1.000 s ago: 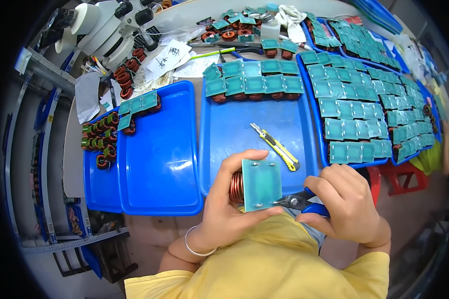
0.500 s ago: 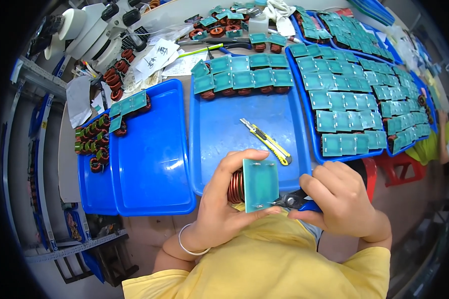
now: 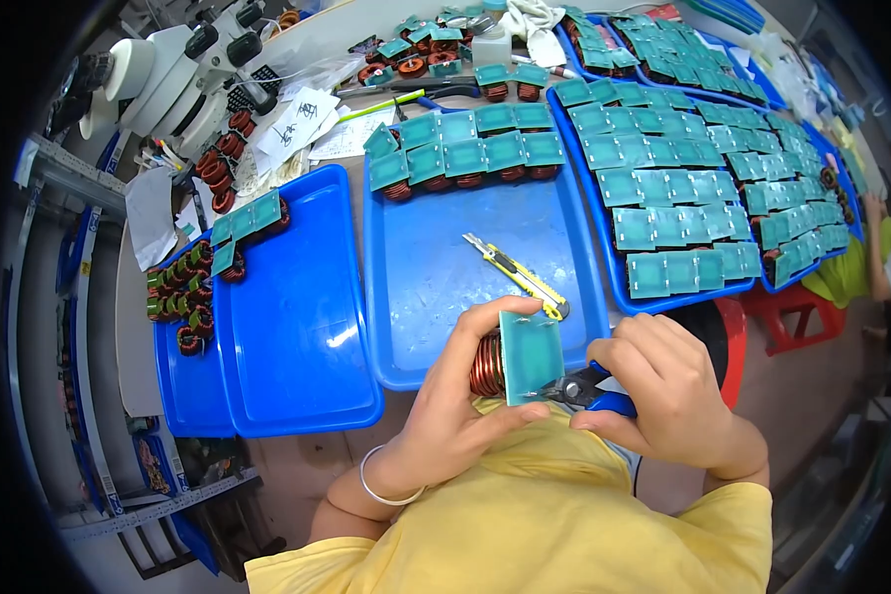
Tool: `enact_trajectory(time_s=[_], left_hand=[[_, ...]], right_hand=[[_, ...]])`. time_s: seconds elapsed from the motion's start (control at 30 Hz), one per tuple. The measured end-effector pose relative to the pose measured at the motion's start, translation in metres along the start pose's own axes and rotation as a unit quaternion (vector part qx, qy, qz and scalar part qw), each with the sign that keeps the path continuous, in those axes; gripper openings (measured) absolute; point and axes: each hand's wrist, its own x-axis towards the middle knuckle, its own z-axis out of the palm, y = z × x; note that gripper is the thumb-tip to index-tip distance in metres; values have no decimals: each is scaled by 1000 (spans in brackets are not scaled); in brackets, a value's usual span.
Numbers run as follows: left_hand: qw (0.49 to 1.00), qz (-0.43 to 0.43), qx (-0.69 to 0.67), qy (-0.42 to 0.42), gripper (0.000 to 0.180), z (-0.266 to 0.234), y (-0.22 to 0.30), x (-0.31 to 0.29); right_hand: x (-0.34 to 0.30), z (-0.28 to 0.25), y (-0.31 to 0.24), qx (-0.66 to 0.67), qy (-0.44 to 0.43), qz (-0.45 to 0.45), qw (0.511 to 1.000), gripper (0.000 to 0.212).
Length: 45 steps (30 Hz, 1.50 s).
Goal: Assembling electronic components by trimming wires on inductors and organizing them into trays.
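My left hand (image 3: 455, 396) grips a copper-wound coil with a green circuit board (image 3: 533, 354) fixed to it, thumb under the board's lower edge and index finger over the top. The copper windings (image 3: 486, 364) show on the board's left side. In my right hand (image 3: 663, 386) is a pair of blue-handled cutting pliers (image 3: 584, 389). Its jaws are at the board's lower corner, by a small metal pin. Whether the jaws are closed on the pin I cannot tell. Just beyond, a yellow utility knife (image 3: 517, 277) lies in the middle blue tray (image 3: 406, 297).
Rows of board-topped coils (image 3: 465, 153) fill the middle tray's far end. More crowd the right-hand tray (image 3: 619, 297). The left tray (image 3: 297, 396) holds a few, beside bare coils (image 3: 183, 287). A microscope (image 3: 183, 69) stands back left. Another person's arm (image 3: 876, 247) shows at far right.
The board has shifted slightly right and turned a little more edge-on. The pliers' handles show more, spread apart. The whole view has swung slightly.
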Motion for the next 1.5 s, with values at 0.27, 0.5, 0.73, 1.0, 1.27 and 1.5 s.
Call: enact_trajectory(time_s=[0.27, 0.5, 0.73, 1.0, 1.27, 1.5], left_hand=[[1000, 7, 27, -2, 65, 3, 3, -1], [997, 1, 76, -29, 63, 9, 7, 0], [991, -1, 117, -60, 62, 25, 6, 0], [950, -217, 137, -176, 33, 68, -44, 4], [851, -444, 24, -278, 42, 71, -141, 1], [931, -280, -150, -181, 44, 69, -64, -13]], right_hand=[[-5, -1, -4, -8, -9, 0, 1000, 49], [-19, -4, -5, -7, -30, 18, 999, 47], [-41, -8, -10, 14, -37, 60, 997, 36], [-116, 35, 9, 284, -121, 330, 892, 30], [-144, 108, 45, 556, -178, 542, 604, 50], [-117, 27, 10, 333, -55, 401, 852, 29]])
